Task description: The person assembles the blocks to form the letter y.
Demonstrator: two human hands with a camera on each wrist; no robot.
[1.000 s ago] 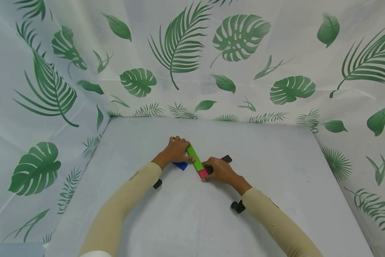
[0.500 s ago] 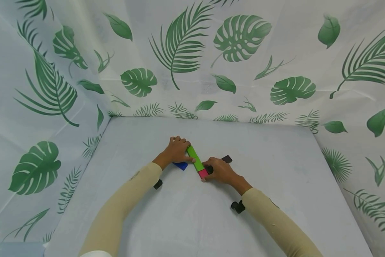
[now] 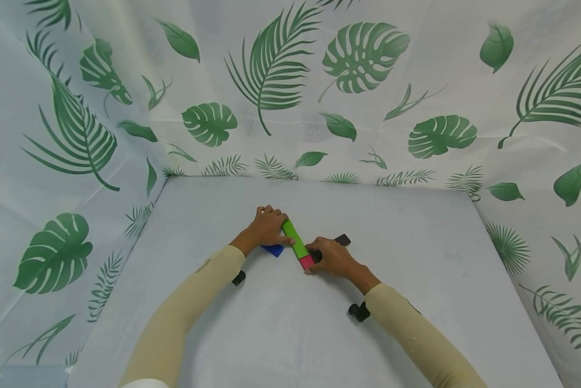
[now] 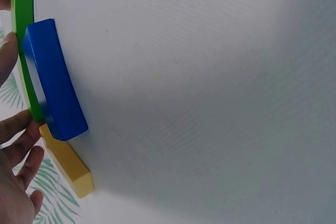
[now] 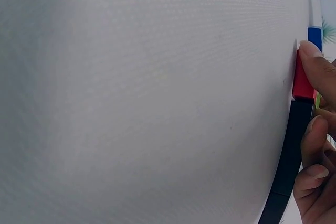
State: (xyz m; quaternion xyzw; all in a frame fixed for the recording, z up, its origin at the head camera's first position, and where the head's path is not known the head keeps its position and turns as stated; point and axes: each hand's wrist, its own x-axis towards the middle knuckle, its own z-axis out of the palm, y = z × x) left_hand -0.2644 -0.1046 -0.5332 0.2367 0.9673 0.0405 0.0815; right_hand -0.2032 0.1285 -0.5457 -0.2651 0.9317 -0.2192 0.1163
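The green strip (image 3: 299,248) slants from far left to near right — the left hand (image 3: 268,227) at its far end, thumb and fingers spread along it — and the right hand (image 3: 334,257) pinches the red block (image 3: 307,262) (at the strip's near end).

From up at the head, one camera looks forward and down across the table (image 3: 416,242), while the two wrist views skim its top up close, both catching the blue block (image 4: 59,82).
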